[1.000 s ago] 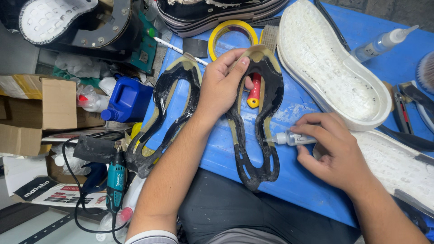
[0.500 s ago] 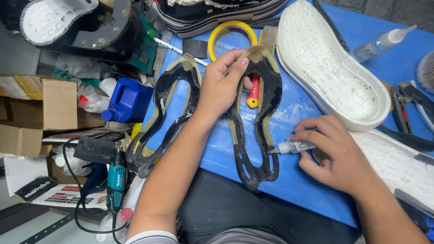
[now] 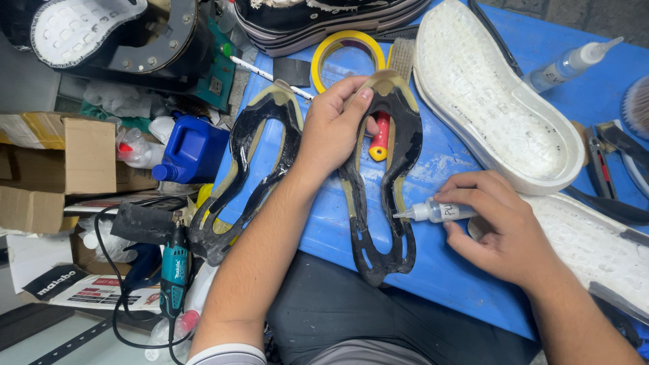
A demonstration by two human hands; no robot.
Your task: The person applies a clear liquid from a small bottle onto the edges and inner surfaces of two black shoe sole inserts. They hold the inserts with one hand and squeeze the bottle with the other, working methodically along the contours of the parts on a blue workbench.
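Outsole rubber (image 3: 389,182), black with tan edging and cut out into an open skeleton shape, is laid flat on the blue table (image 3: 446,277), close to the near edge where both hands can reach it. It is pinned at its toe end by the left hand (image 3: 334,128), whose fingers are spread and pressed down over the rim, seemingly so that the thin piece cannot slide or curl. A small clear glue bottle (image 3: 436,211) is held in the right hand (image 3: 497,230), closed firmly around its body, with the nozzle brought sideways to the outer edge of the rubber near its narrow waist; whether the tip touches cannot be told. A second matching outsole piece (image 3: 250,169) is set just beside the first, to its left and partly over the table edge. Two white midsoles (image 3: 493,101) are placed at the right, undersides up. A yellow tape roll (image 3: 331,51) and a larger squeeze bottle (image 3: 568,64) are kept farther back.
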